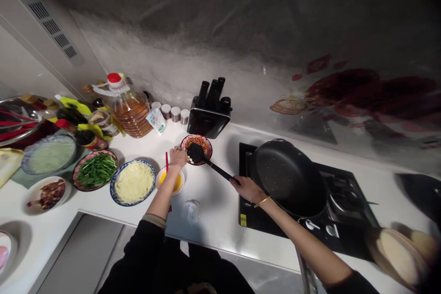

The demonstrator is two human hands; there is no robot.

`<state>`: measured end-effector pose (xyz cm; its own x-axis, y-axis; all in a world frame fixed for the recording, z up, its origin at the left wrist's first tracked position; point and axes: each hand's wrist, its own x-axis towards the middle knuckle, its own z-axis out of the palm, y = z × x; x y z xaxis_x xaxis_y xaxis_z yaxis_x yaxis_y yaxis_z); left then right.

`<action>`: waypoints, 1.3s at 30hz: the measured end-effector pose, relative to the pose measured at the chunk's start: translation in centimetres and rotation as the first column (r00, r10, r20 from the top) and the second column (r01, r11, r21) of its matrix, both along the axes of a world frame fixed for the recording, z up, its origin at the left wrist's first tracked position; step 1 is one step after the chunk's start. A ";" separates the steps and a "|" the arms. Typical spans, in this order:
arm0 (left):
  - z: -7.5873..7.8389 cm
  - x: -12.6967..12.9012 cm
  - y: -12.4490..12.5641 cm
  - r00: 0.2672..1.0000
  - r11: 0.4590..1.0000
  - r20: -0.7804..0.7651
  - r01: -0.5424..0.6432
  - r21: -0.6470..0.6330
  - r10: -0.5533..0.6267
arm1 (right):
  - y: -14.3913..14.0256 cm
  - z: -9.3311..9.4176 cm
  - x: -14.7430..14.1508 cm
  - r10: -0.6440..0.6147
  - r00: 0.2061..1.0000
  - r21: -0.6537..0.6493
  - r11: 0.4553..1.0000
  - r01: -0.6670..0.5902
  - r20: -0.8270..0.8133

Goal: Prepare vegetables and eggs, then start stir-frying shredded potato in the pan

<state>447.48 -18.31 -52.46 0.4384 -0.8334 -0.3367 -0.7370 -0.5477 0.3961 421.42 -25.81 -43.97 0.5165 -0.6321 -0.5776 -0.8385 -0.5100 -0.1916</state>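
My right hand [247, 189] is wrapped round the long handle of a black spatula [220, 172], whose head lies in a patterned bowl [211, 152]. In that bowl are chopped red and green peppers [201, 141] and some white pieces, perhaps garlic. At the bowl's left rim my left hand [178, 158] has its fingers curled, seemingly gripping the edge; the fingertips are partly hidden. Just beneath my left wrist stands a small bowl [182, 183] of yellow liquid, like beaten egg, with red chopsticks [167, 161] in it. A black wok [289, 177] sits on the hob beyond my right hand.
Dishes of pale shreds [134, 182], cut greens [97, 171] and dark meat-like pieces [51, 193] line the left counter. Behind stand a large oil jug [129, 112], seasoning jars [175, 114] and a knife block [208, 121]. A crumpled clear wrapper [192, 211] lies near the counter's front.
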 end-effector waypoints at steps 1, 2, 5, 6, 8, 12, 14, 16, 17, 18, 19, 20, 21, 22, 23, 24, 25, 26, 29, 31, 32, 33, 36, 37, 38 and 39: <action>0.0 0.0 -0.1 1.000 1.000 0.004 0.025 0.013 -0.025 | -0.2 0.0 -0.1 0.005 1.000 0.002 1.000 -0.005 0.003; 0.1 -0.1 -0.2 0.999 0.998 0.008 0.049 0.027 -0.049 | -0.4 0.1 -0.2 0.008 1.000 0.005 1.000 -0.008 0.012; 0.1 -0.1 -0.3 0.995 0.993 0.009 0.097 0.060 -0.098 | -0.8 0.4 -0.2 -0.022 0.999 0.035 0.999 0.020 0.048; 0.1 -0.1 -0.3 0.995 0.993 0.004 0.103 0.059 -0.103 | -0.9 0.4 -0.1 -0.044 0.997 0.054 0.998 0.041 0.058; -0.2 0.1 -0.3 0.995 0.994 0.004 0.100 0.035 -0.101 | -1.0 0.4 -0.1 -0.100 0.993 0.103 0.990 0.093 0.065; -0.6 1.0 0.0 0.998 0.997 0.032 0.052 -0.058 -0.051 | -1.5 -0.3 -0.5 -0.168 0.985 0.189 0.970 0.156 0.047; -0.6 1.3 0.1 0.998 0.996 0.053 0.047 -0.076 -0.043 | -1.6 -0.7 -0.6 -0.183 0.982 0.204 0.964 0.170 0.046; -0.6 1.5 0.1 0.996 0.995 0.069 0.067 -0.068 -0.062 | -1.7 -1.0 -0.7 -0.199 0.979 0.221 0.958 0.184 0.047; -0.6 1.6 0.0 0.995 0.995 0.074 0.077 -0.059 -0.073 | -1.7 -1.0 -0.6 -0.206 0.977 0.232 0.954 0.190 0.048; -0.7 1.6 0.0 0.994 0.995 0.077 0.084 -0.053 -0.080 | -1.7 -1.0 -0.6 -0.215 0.975 0.244 0.949 0.198 0.048; -0.7 1.6 -0.1 0.993 0.995 0.080 0.091 -0.051 -0.086 | -1.6 -1.0 -0.5 -0.228 0.972 0.258 0.943 0.209 0.049; -0.8 1.5 -0.2 0.992 0.994 0.081 0.099 -0.051 -0.095 | -1.5 -0.9 -0.4 -0.244 0.968 0.274 0.936 0.222 0.049; -0.9 1.5 -0.2 0.991 0.993 0.082 0.107 -0.051 -0.103 | -1.5 -0.9 -0.3 -0.261 0.964 0.291 0.927 0.236 0.050; -1.1 1.4 -0.3 0.990 0.992 0.083 0.118 -0.049 -0.113 | -1.4 -0.8 -0.3 -0.278 0.959 0.310 0.918 0.249 0.051; -1.2 1.4 -0.3 0.989 0.991 0.082 0.128 -0.046 -0.124 | -1.3 -0.8 -0.3 -0.295 0.954 0.333 0.906 0.262 0.052; -1.3 1.3 -0.3 0.988 0.990 0.081 0.137 -0.045 -0.133 | -1.3 -0.8 -0.3 -0.310 0.949 0.357 0.894 0.272 0.054; -1.5 1.2 -0.3 0.987 0.989 0.078 0.142 -0.045 -0.138 | -1.2 -0.8 -0.3 -0.323 0.945 0.381 0.882 0.279 0.057; -1.6 1.2 -0.3 0.987 0.988 0.073 0.144 -0.049 -0.140 | -1.2 -0.8 -0.3 -0.336 0.940 0.407 0.868 0.284 0.061; -1.5 1.2 -0.1 0.992 0.989 0.046 0.124 -0.084 -0.121 | -1.1 -0.8 -0.4 -0.406 0.911 0.491 0.809 0.325 0.066; -1.0 1.4 -0.1 0.997 0.988 0.032 0.076 -0.132 -0.072 | -0.9 -0.6 -0.4 -0.470 0.881 0.551 0.750 0.366 0.055; -0.7 1.5 0.0 0.999 0.985 0.025 0.045 -0.167 -0.041 | -0.8 -0.5 -0.4 -0.501 0.864 0.580 0.718 0.385 0.047; -0.2 1.7 0.0 1.000 0.978 0.019 0.012 -0.207 -0.008 | -0.7 -0.4 -0.4 -0.529 0.848 0.608 0.686 0.400 0.039; 1.7 2.2 0.4 0.996 0.935 -0.002 -0.082 -0.346 0.086 | -0.3 0.1 -0.8 -0.594 0.804 0.676 0.606 0.419 0.035; 2.4 2.3 0.6 0.993 0.911 -0.007 -0.112 -0.397 0.119 | -0.2 0.3 -1.1 -0.613 0.789 0.692 0.586 0.422 0.039; 3.2 2.4 0.9 0.989 0.883 -0.012 -0.140 -0.448 0.151 | 0.0 0.6 -1.4 -0.632 0.774 0.705 0.569 0.423 0.046; 3.9 2.4 1.2 0.984 0.852 -0.020 -0.164 -0.497 0.178 | 0.3 0.9 -1.8 -0.651 0.757 0.716 0.555 0.423 0.057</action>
<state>449.90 -17.08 -48.55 0.5924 -0.7976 0.1134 -0.6633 -0.4030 0.6305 419.61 -25.54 -43.08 0.4111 -0.3874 -0.8251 -0.7552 0.3622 -0.5463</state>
